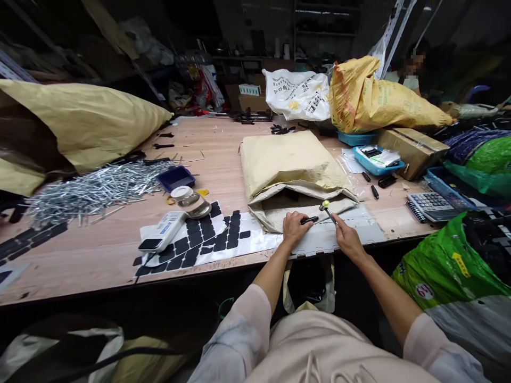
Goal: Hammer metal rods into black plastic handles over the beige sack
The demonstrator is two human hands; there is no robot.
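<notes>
My left hand [294,227] is closed round a small black handle-like part [310,219] near the table's front edge. My right hand [348,237] pinches a thin black tool with a yellow-green ball tip [326,205], which points up and left toward the black part. Both hands rest on a grey plastic sheet [361,227], just in front of the open mouth of a flat tan sack [287,162].
Sheets of black adhesive squares [207,239] lie to the left with a white handheld device [162,232] and a tape roll [184,193]. A pile of metal rods [96,186] sits further left. A calculator [431,203], blue trays, bags and a cardboard box crowd the right.
</notes>
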